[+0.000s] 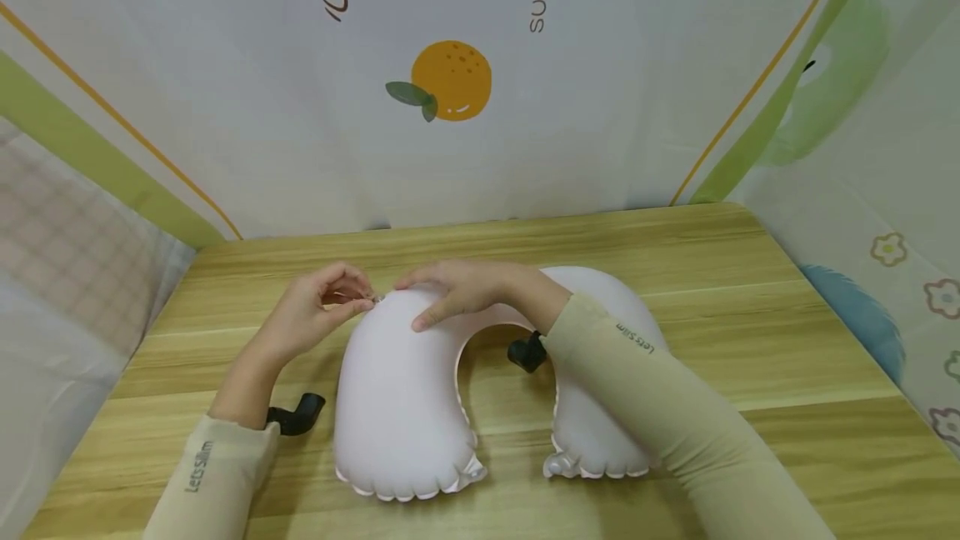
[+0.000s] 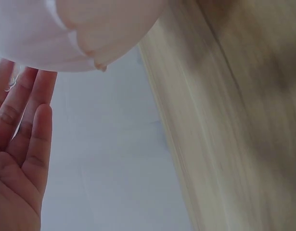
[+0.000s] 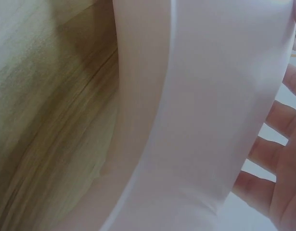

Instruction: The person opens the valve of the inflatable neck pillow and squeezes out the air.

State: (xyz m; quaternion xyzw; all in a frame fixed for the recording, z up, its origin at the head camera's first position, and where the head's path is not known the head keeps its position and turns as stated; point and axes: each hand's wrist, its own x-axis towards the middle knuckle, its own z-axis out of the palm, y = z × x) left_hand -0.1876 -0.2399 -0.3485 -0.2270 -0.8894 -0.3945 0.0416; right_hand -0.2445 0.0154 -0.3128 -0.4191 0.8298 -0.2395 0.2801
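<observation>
A pale pink inflated U-shaped neck pillow (image 1: pixel 397 398) lies on the table with its two ends toward me. At its far left edge, my left hand (image 1: pixel 318 307) pinches a small clear valve (image 1: pixel 377 298) between thumb and forefinger. In the left wrist view the other fingers (image 2: pixel 39 125) extend up to the pillow (image 2: pixel 114 24). My right hand (image 1: pixel 468 290) rests on the pillow's far left part, thumb on top. The right wrist view shows its fairly straight fingers (image 3: pixel 282 118) touching the pillow's far side (image 3: pixel 215 120).
The wood-grain table (image 1: pixel 750 298) reaches to a white curtain (image 1: pixel 585 107) printed with oranges at the back. A black wrist-worn piece (image 1: pixel 300 415) juts out beside my left wrist, and a second black piece (image 1: pixel 528 351) shows inside the pillow's curve.
</observation>
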